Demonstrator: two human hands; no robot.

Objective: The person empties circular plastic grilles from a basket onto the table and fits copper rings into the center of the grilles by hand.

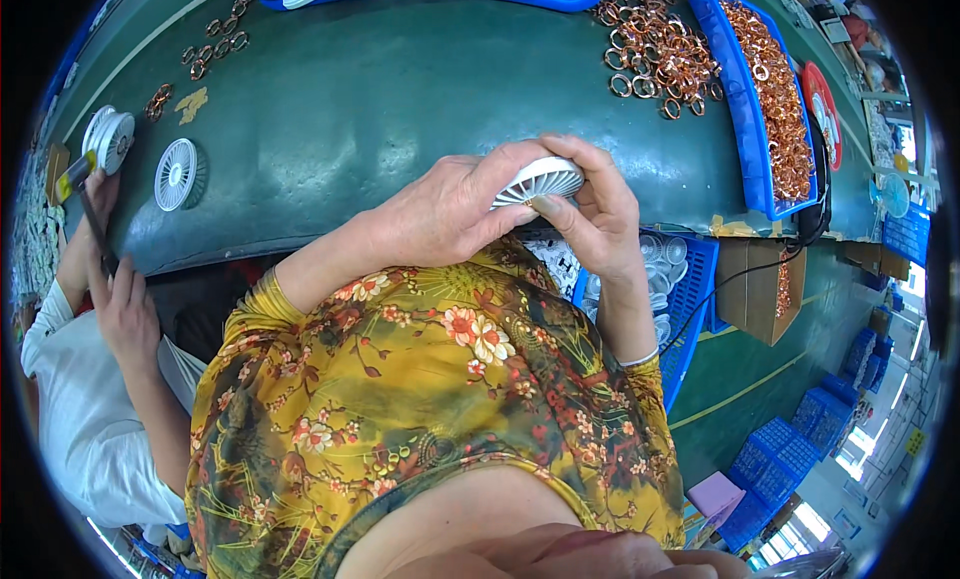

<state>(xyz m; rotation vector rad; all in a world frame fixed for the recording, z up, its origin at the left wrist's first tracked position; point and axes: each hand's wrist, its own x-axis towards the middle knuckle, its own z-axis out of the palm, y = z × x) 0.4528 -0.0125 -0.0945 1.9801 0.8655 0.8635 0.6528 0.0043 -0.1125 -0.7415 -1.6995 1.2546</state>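
Observation:
Over the near edge of the green workbench (400, 89), a round white slatted fan grille (540, 181) is held tilted between both hands. My left hand (455, 204) grips its left side, with the thumb at the lower rim. From the right, my right hand (592, 201) curls its fingers round the far edge, its thumb pressing the lower rim beside the left thumb. A tiny coppery glint shows by the thumb tips, too small to name. The palms and parts of the fingers hide much of the grille's rim.
Loose copper rings (655, 54) lie at the back right, beside a blue tray (745, 119) full of them. Another grille (177, 175) rests at left. A co-worker's hand (122, 304) holds a tool near stacked white parts (110, 139). A blue crate (690, 309) stands below right.

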